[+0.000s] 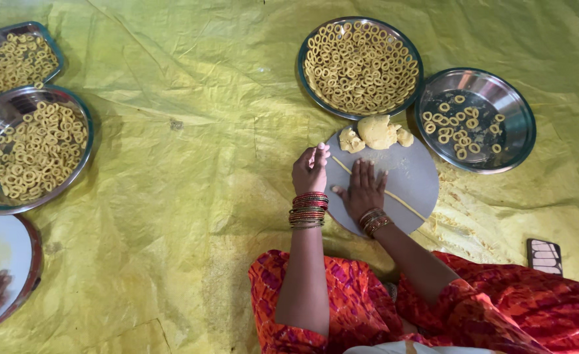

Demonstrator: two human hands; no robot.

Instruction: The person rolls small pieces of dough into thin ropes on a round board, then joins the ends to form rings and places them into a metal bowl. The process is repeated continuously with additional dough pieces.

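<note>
step: rolling dough into a thin rope, by the look of it
right hand (366,187): open flat, palm down on the dough rope (394,196), fingers spread narrow
left hand (311,169): loosely curled at the board's left edge, pinching something small; can't tell what
rope: lies diagonally across the round grey board (415,172)
dough lump (376,131): at the board's far edge
next: likely needs even palm pressure so the rope doesn't break
nearby: full plate of rings (360,65), part-filled plate (476,120)

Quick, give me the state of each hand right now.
Left hand: fingers curled, pinching one end of the dough rope.
Right hand: open, palm flat on the dough rope.
</note>
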